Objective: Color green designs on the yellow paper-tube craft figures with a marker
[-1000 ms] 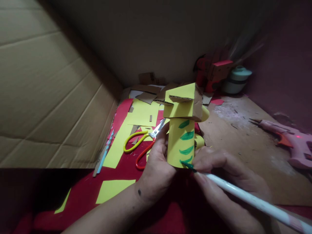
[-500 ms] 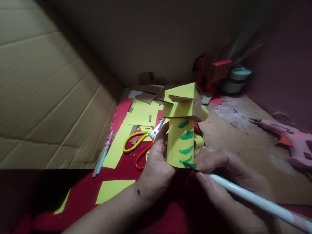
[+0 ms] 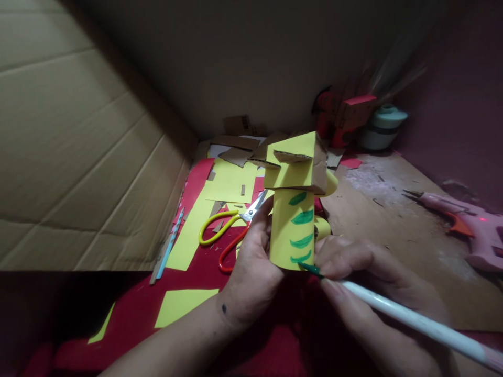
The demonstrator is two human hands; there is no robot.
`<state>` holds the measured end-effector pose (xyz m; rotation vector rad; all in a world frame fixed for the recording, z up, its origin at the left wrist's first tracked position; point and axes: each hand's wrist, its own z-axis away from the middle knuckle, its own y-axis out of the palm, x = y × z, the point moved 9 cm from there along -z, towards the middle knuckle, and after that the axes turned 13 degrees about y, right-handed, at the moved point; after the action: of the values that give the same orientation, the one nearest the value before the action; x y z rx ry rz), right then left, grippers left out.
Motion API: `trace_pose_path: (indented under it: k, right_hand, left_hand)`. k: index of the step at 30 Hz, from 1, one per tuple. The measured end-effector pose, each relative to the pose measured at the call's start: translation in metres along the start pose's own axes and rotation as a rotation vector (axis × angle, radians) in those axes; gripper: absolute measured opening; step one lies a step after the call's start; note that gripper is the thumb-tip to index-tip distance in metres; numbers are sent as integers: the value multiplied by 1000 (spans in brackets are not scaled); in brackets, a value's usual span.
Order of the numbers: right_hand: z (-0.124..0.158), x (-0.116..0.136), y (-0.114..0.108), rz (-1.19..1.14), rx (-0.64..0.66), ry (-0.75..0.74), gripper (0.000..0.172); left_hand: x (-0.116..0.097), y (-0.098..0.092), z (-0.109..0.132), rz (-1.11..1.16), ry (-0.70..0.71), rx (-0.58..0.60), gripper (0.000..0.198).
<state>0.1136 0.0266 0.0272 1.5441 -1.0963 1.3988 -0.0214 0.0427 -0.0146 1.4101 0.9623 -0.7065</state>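
A yellow paper figure (image 3: pixel 283 225), a tube with a boxy cardboard top, is held upright by my left hand (image 3: pixel 253 267), whose fingers wrap behind it. Several green strokes run down the right part of the tube. My right hand (image 3: pixel 365 283) pinches a white-handled paintbrush (image 3: pixel 408 316). Its green tip is at the tube's lower edge, by the lowest stroke. Scissors (image 3: pixel 239 225) with one yellow and one red handle lie just left of the figure, partly behind my left hand.
Yellow paper (image 3: pixel 186 235) and cardboard scraps (image 3: pixel 236 156) lie on red cloth. A blue pencil (image 3: pixel 170 246) is beside a big cardboard sheet (image 3: pixel 86 157). A pink glue gun (image 3: pixel 471 222) and a lidded pot (image 3: pixel 383 128) are at right.
The brush tip has shifted slightly right along the lowest stroke, towards the tube's edge. My left hand keeps its hold on the figure, and the whole view has moved very slightly.
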Motion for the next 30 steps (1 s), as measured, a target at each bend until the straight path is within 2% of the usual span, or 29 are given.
trace_pose_path:
  k: [9, 17, 23, 30]
  right_hand:
    - [0, 3, 4, 65, 15, -32, 29]
    - [0, 3, 5, 78, 29, -35, 25]
    - [1, -4, 0, -3, 23, -15, 19]
    - [3, -8, 0, -28, 12, 28, 18]
  left_hand:
    - [2, 2, 1, 10, -12, 11, 74]
    - [2, 3, 1, 4, 3, 28, 64]
    - [-5, 12, 0, 34, 25, 68, 54]
    - [-4, 11, -2, 51, 13, 54, 88]
